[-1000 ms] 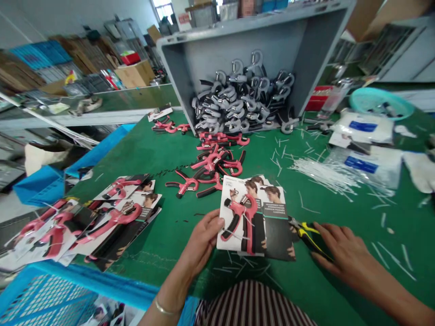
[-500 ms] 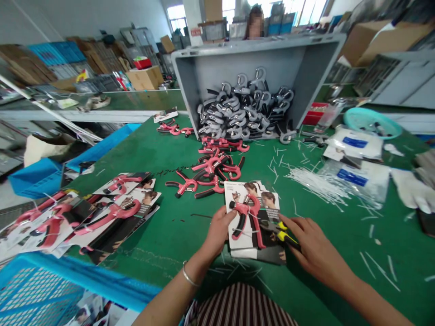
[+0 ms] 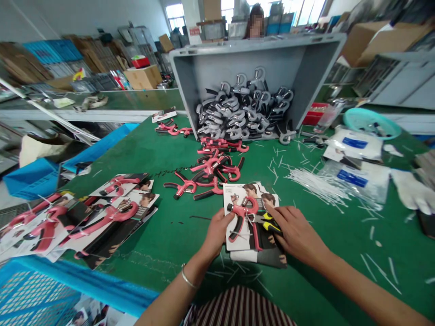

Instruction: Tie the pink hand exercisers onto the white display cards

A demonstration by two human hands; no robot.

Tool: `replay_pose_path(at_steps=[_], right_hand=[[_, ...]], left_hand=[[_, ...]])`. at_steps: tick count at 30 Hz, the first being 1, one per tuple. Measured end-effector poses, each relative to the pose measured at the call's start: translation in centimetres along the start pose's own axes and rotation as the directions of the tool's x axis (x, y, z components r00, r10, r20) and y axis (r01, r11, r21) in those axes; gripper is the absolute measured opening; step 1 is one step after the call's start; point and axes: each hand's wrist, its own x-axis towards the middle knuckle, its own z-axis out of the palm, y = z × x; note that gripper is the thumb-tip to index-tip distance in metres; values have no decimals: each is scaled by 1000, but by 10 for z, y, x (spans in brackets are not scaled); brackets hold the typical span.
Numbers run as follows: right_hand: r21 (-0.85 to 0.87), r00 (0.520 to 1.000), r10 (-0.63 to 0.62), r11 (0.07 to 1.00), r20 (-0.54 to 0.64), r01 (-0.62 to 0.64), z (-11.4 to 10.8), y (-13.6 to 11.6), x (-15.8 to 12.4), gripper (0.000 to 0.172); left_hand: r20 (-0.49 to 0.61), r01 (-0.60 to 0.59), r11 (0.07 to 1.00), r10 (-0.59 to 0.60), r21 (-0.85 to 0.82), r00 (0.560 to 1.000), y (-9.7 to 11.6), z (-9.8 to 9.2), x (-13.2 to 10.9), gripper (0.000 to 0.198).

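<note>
My left hand point(image 3: 215, 235) is closed on the left edge of a printed backing card point(image 3: 233, 191), its thumb against a pink-and-black hand grip point(image 3: 242, 209) lying on the card. White cable ties hold the hand grip to it. More cards lie under this one. Wrapped in my right hand point(image 3: 295, 228) are cutting pliers point(image 3: 270, 223) with yellow-and-black handles. Their jaws reach the middle of the hand grip, by a cable tie; whether they grip the tie I cannot tell. Just beyond the card is a pile of loose pink hand grips point(image 3: 213, 164).
A grey crate point(image 3: 183, 86) on its side holds many grey hand grips. Carded pink grips point(image 3: 115, 213) overlap at left, above a blue basket point(image 3: 84, 281). White cable ties point(image 3: 316, 183) and plastic bags point(image 3: 363, 179) lie at right. A person point(image 3: 255, 22) is behind the crate.
My right hand has brought the pliers left and slightly up, from the card's right side onto the middle of the hand grip. My left hand keeps its hold on the card.
</note>
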Motion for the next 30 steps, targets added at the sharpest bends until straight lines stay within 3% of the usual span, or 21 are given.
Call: replay_pose_path(at_steps=[5,9,12,14,16,18,20,23,30], right_hand=[[-4,996,-26,1000,87,27,1,10,13,30],[94,990,-43,995,136,31,3,22,19,25],[311,978,-131,947,164,75,-7,13,13,23],[450,961,-220,884,168,124,-16,-2,4,22],[503,960,-243,852,137,143,-21,-17,-5,25],[483,985,-151,871,81,94,-19,-26,-10,31],[442,1000,-4,897,21,-6,-11,-29,-8,38],[427,995,101,901,-25,-81,3,-32,3,43],[426,989,134,900,-67,-93,13,-57,19,46]], left_hand=[[19,2,1000,-2,-15,1000,2,1,-2,31],[35,1,999,1,-51,999,4,2,-5,31],[67,50,993,-43,-110,997,8,1,-6,34],[15,44,989,-42,-143,999,14,-1,-6,33],[-115,-49,986,31,-160,993,25,-2,-6,32],[-255,-214,968,175,-131,951,41,-3,-7,32],[-344,-363,931,326,-47,880,57,-2,-11,33],[-391,-444,890,446,101,805,70,1,-18,36],[-403,-425,883,469,200,786,60,5,-30,30]])
